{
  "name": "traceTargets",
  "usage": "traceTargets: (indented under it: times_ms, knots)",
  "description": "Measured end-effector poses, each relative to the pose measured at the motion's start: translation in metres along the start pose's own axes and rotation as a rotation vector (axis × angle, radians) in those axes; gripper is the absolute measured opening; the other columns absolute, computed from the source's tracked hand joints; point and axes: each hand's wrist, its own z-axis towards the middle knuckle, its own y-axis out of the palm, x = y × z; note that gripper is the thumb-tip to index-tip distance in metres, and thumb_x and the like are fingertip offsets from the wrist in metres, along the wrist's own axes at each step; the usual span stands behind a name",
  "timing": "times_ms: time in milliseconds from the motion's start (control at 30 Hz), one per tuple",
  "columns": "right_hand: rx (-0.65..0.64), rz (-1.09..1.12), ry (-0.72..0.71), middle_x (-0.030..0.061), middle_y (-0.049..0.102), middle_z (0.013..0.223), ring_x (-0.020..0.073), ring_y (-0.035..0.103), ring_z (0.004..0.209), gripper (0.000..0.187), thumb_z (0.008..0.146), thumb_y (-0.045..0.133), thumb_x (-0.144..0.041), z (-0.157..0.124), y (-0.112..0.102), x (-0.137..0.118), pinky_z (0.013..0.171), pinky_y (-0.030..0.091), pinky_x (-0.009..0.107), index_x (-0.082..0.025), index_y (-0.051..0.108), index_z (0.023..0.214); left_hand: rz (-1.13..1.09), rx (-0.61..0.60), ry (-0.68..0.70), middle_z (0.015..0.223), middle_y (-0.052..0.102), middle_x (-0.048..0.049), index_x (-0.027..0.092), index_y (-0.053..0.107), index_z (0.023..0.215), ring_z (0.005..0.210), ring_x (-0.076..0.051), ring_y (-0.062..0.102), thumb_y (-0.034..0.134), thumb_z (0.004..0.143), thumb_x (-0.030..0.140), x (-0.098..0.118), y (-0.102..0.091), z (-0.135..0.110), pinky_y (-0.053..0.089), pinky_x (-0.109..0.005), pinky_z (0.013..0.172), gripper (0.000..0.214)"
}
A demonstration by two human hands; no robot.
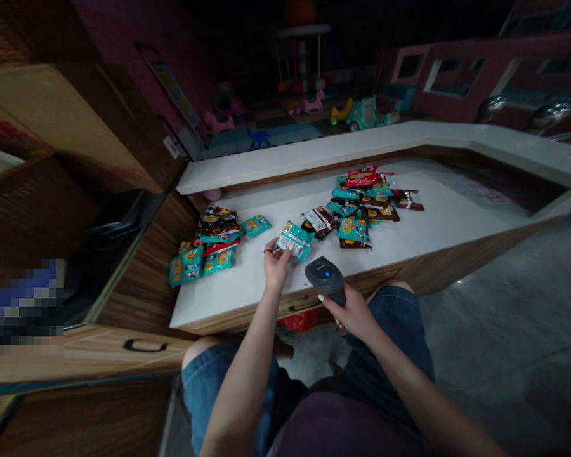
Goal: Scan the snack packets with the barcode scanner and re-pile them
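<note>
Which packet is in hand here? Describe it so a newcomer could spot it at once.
On the white counter, snack packets lie in a left heap and a right heap. Between them, near the front edge, the left hand pinches one teal packet, just beyond the black scanner in the right hand. It alone is held, apart from both heaps.

Dim room: white counter [409,136], wooden cabinets [137,298], grey floor [504,330], toys [361,114] beyond.
</note>
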Motion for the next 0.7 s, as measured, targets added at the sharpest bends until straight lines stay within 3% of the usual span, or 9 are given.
traceTargets:
  times_ms: [300, 500, 600, 700]
  knots:
    - [-0.008, -0.046, 0.001, -0.0004, 0.063, 0.055, 0.0246, 0.069, 0.058, 0.022, 0.083, 0.067, -0.045, 0.0, -0.003, 0.0, 0.057, 0.051, 0.031, -0.024, 0.063, 0.084, 0.032, 0.007, 0.018, 0.11, 0.072, -0.0096, 0.022, 0.058, 0.114, 0.095, -0.02, 0.07, 0.083, 0.068, 0.022, -0.001, -0.002, 0.004, 0.055, -0.033, 0.087, 0.053]
    - [0.015, -0.059, 0.002, 0.0024, 0.067, 0.062, 0.0272, 0.072, 0.07, 0.022, 0.081, 0.067, -0.046, 0.0, -0.005, -0.002, 0.061, 0.053, 0.032, -0.024, 0.062, 0.082, -0.02, -0.006, 0.006, 0.097, 0.07, -0.0046, 0.022, 0.055, 0.12, 0.079, -0.018, 0.066, 0.087, 0.067, 0.037, -0.001, 0.002, 0.0, 0.054, -0.031, 0.076, 0.063]
    - [0.024, -0.064, -0.017, 0.0042, 0.069, 0.067, 0.0273, 0.073, 0.073, 0.023, 0.08, 0.066, -0.046, -0.001, -0.007, -0.002, 0.065, 0.054, 0.032, -0.024, 0.062, 0.083, 0.092, 0.036, 0.106, 0.1, 0.068, -0.0055, 0.022, 0.056, 0.122, 0.081, -0.018, 0.065, 0.083, 0.07, 0.035, 0.007, 0.0, 0.005, 0.053, -0.03, 0.075, 0.06]
    - [0.032, -0.071, -0.012, 0.0029, 0.068, 0.064, 0.0245, 0.07, 0.065, 0.027, 0.079, 0.065, -0.048, -0.001, -0.009, 0.0, 0.064, 0.054, 0.032, -0.022, 0.064, 0.085, 0.445, 0.105, 0.369, 0.116, 0.066, -0.0103, 0.021, 0.059, 0.128, 0.092, -0.022, 0.064, 0.073, 0.079, 0.026, 0.03, -0.007, 0.02, 0.054, -0.035, 0.083, 0.05]
